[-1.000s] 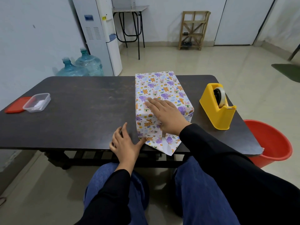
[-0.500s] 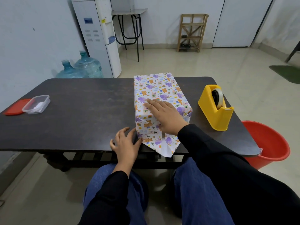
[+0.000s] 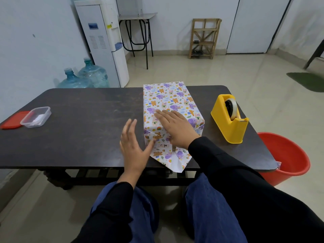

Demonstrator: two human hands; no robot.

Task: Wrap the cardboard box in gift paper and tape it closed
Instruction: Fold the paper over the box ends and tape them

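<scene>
Left hand lifts off the dark desk, grip apart, toward the loose flap of the cartoon-print wrapped box; right hand stays flat.

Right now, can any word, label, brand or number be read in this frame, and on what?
None can be read.
On the water dispenser: a blue panel and a yellow sticker, both too small to read.
On the gift paper: animal pictures only, no words.
On the tape dispenser: no label shows.
</scene>
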